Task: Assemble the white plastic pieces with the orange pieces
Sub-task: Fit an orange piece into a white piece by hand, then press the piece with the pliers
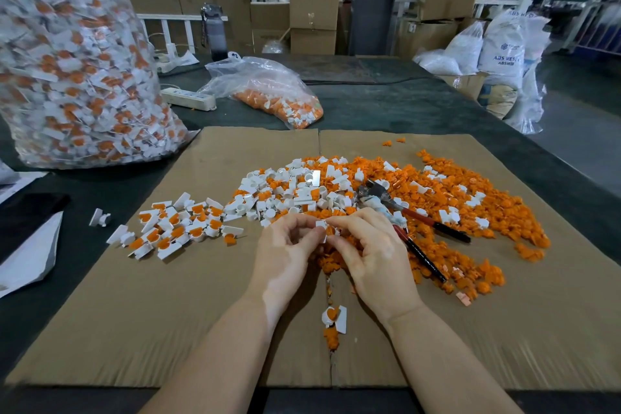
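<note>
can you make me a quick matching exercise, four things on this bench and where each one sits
Things:
1. pliers
2. big clear bag
3. power strip
4. finished pieces

Places:
A. far left, standing beside the cardboard
B. on the cardboard, left of the hands
C. lying in the orange pile, right of the hands
D. on the dark bench behind the cardboard, between the two bags

Pairs: 1-C, 2-A, 3-D, 4-B
</note>
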